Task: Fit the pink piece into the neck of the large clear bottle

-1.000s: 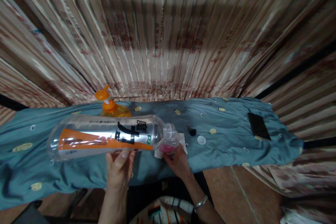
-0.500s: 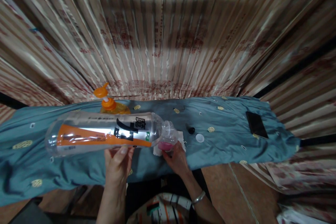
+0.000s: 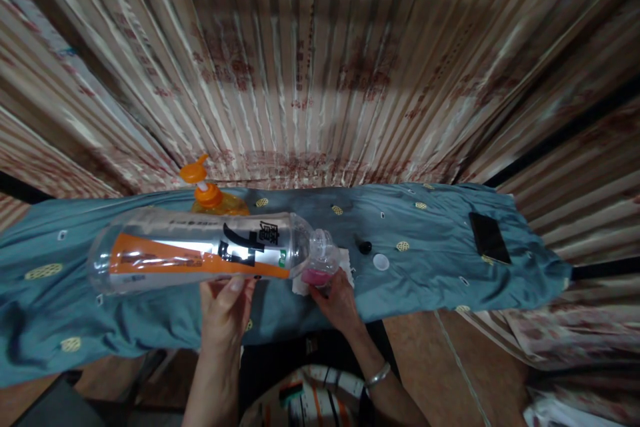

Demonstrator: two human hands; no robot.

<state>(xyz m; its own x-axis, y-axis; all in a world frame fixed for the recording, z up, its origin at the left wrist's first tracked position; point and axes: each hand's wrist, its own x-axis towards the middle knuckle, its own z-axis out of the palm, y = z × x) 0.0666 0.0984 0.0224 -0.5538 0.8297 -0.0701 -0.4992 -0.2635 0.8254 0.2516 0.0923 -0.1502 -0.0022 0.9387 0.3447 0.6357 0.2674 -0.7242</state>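
My left hand (image 3: 227, 297) grips a large clear plastic bottle (image 3: 200, 247) from below. The bottle lies nearly level in the air, with an orange, silver and black label and its neck pointing right. Beneath the neck, a small clear container (image 3: 316, 277) with something pink in it stands over a white tissue (image 3: 345, 257). My right hand (image 3: 337, 297) is closed around the near right side of that container. Whether liquid passes between the two cannot be made out. A small black cap-like piece (image 3: 365, 247) and a white round lid (image 3: 381, 261) lie just to the right.
An orange-topped pump bottle (image 3: 215, 200) with yellow contents is behind the large bottle. A dark flat rectangular object (image 3: 489, 237) rests at the right on the teal patterned cloth (image 3: 430, 287). Striped curtains (image 3: 320, 80) hang close behind the table.
Almost nothing differs. The large bottle sits very slightly higher and further right in view; both hands keep their hold.
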